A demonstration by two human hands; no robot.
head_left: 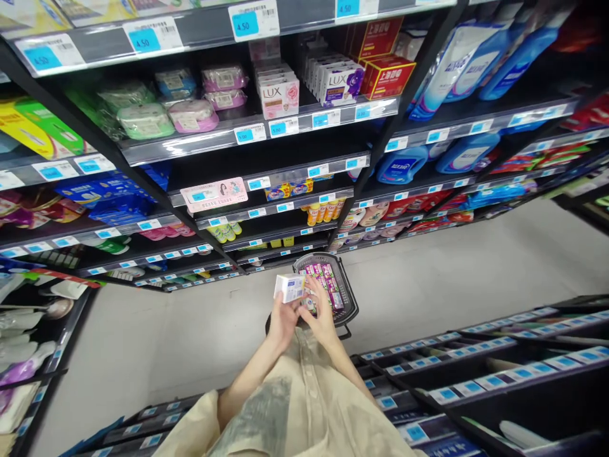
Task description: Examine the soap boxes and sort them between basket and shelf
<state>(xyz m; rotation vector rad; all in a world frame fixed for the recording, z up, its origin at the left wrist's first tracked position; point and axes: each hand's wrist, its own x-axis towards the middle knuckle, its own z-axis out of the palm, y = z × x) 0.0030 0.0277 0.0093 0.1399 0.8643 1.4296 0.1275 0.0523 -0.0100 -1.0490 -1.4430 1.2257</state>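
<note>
A small white box with blue print (290,288), like a soap box, is held up in front of my body. My left hand (281,322) grips it from below, with the thumb on its near face. Close to the box's right edge is my right hand (321,311), its thumb and curved fingers apart; whether its fingertips touch the box I cannot tell. Beneath both hands stands a dark shopping basket (351,292) on the floor. Several small purple and pink packs (332,284) lie inside it in rows, partly covered by my hands.
Ahead is a shelf unit with pink LUX soap boxes (280,98), purple LUX boxes (340,86), red boxes (389,76) and plastic soap dishes (145,120). Blue detergent bottles (402,165) stand to the right. A grey floor aisle (428,273) runs between this unit and shelves (476,368) behind me.
</note>
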